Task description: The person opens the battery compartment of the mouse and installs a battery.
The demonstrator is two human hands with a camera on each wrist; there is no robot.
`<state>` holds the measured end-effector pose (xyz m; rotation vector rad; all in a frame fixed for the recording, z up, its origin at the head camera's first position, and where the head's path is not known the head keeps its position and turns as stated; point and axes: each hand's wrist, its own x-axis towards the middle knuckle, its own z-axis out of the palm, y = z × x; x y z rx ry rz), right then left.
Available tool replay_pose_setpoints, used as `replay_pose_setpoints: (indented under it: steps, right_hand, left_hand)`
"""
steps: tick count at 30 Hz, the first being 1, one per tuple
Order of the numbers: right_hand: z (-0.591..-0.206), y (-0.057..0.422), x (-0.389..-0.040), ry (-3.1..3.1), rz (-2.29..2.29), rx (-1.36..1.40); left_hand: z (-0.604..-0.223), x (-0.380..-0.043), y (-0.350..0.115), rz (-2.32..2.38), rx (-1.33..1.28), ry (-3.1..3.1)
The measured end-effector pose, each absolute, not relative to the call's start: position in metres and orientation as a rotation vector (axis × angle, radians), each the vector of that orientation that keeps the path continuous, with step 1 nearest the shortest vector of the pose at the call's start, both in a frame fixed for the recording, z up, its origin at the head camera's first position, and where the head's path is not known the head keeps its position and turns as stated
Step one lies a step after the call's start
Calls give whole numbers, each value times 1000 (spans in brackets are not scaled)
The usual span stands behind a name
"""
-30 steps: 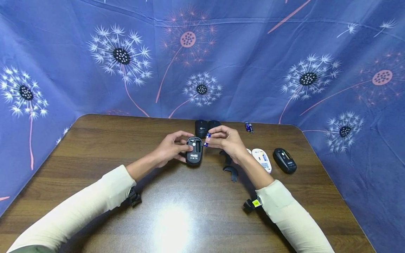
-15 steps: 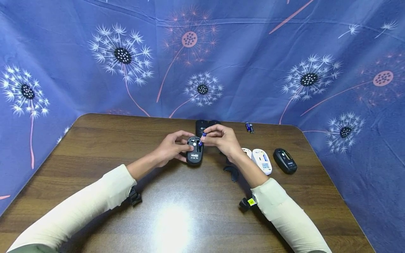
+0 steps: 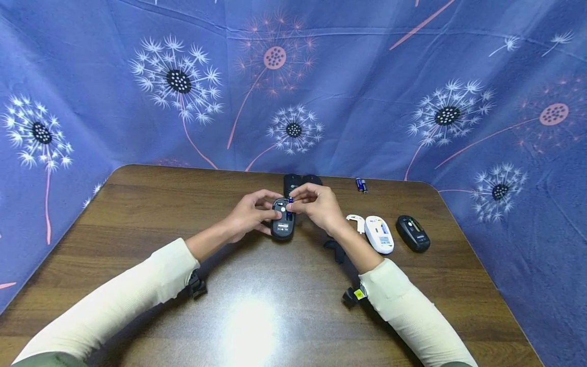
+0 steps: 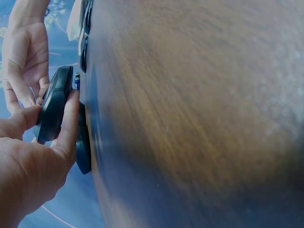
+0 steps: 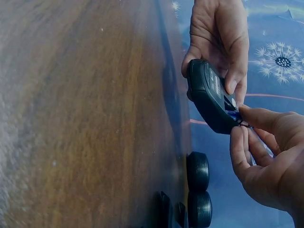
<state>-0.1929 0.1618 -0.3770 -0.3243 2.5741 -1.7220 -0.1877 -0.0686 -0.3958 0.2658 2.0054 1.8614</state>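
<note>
My left hand [image 3: 247,216] grips a black computer mouse [image 3: 283,229] by its side, underside up, with the thumb on its bottom face. In the left wrist view the mouse [image 4: 56,104] is held up off the table. My right hand [image 3: 318,206] pinches a blue battery [image 3: 290,205] between thumb and fingertips, over the mouse's open battery slot. From the right wrist view, the battery [image 5: 233,114] lies partly in the slot at the mouse's end, and the thumb covers some of it.
Two black mice [image 3: 292,184] stand behind the hands. To the right lie a white mouse [image 3: 379,235], its white cover [image 3: 355,222], another black mouse [image 3: 412,233] with its slot uncovered, and a dark cover [image 3: 336,251] partly behind the right forearm. Blue batteries [image 3: 361,185] lie at the back edge.
My right hand has moved left with the battery, from beside the mouse to its slot, and the battery has turned in line with it. The left hand and mouse have hardly moved.
</note>
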Motion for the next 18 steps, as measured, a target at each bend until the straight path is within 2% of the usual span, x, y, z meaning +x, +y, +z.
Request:
replay_pose_setpoints:
  steps: [10, 18]
  right_hand:
    - [-379, 161, -190, 2637, -1601, -286]
    - [-383, 161, -190, 2279, -1826, -169]
  left_hand:
    - [-396, -189, -68, 1869, 275, 2023]
    - [-394, -188, -67, 1883, 285, 2013]
